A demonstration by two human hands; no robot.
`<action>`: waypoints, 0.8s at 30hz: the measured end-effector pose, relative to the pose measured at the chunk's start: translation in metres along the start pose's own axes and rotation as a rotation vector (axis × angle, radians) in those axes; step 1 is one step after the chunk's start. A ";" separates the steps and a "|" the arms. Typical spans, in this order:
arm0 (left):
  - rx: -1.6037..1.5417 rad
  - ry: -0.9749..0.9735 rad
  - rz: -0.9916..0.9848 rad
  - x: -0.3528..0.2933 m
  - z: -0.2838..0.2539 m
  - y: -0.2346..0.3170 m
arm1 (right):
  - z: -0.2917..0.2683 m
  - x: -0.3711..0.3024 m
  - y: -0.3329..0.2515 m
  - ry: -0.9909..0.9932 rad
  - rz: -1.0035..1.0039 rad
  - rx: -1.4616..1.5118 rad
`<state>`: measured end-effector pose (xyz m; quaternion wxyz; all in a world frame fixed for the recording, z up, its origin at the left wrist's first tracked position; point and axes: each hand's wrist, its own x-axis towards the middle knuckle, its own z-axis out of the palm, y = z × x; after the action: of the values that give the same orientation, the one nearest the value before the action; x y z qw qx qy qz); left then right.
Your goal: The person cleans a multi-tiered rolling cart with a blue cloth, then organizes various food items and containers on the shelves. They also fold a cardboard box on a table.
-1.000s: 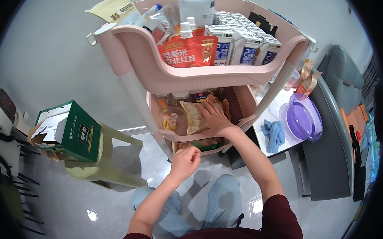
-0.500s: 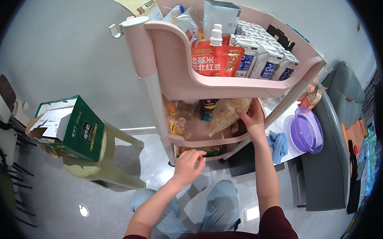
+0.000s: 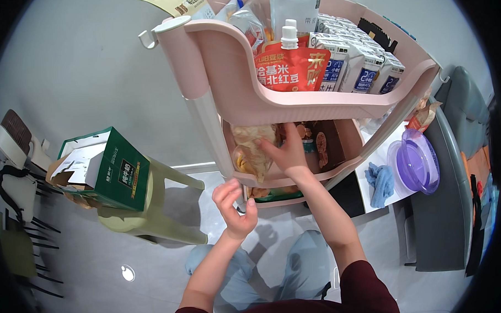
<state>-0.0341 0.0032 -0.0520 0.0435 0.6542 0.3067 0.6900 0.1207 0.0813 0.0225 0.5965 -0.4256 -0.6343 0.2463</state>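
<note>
A pink tiered cart (image 3: 243, 101) stands in front of me. My right hand (image 3: 288, 151) reaches into its middle shelf, its fingers stretched flat against a clear bag of yellow snacks (image 3: 249, 151) at the shelf's left end. Brown snack packets (image 3: 322, 145) lie just to the right of that hand. My left hand (image 3: 235, 205) hovers with loosely curled fingers in front of the shelf's rim, close to the white post (image 3: 208, 130), and holds nothing that I can see. The top shelf carries a red spouted pouch (image 3: 291, 67) and several blue-and-white cartons (image 3: 363, 64).
A green cardboard box (image 3: 116, 169) sits on a pale green plastic stool (image 3: 164, 209) to the left. On the right, a purple bowl (image 3: 413, 162) and a blue cloth (image 3: 379, 179) lie on a white surface beside a grey sofa (image 3: 451, 204). Black chairs (image 3: 14, 181) stand far left.
My right hand has carried the snack bag from the middle of the shelf to its left end. My left hand has risen closer to the cart's rim.
</note>
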 end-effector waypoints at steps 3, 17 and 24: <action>0.056 -0.009 -0.070 -0.002 -0.002 -0.005 | 0.016 0.010 0.015 -0.104 0.085 0.153; 0.144 -0.120 -0.144 -0.003 0.002 -0.004 | 0.014 -0.028 0.048 -0.018 -0.104 -0.059; 0.102 -0.172 0.007 -0.018 0.015 0.004 | -0.057 -0.023 0.114 -0.213 0.231 -0.912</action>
<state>-0.0165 -0.0036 -0.0666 0.0337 0.7134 0.3343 0.6150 0.2025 0.1099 -0.0737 0.2496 -0.6841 -0.6836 0.0500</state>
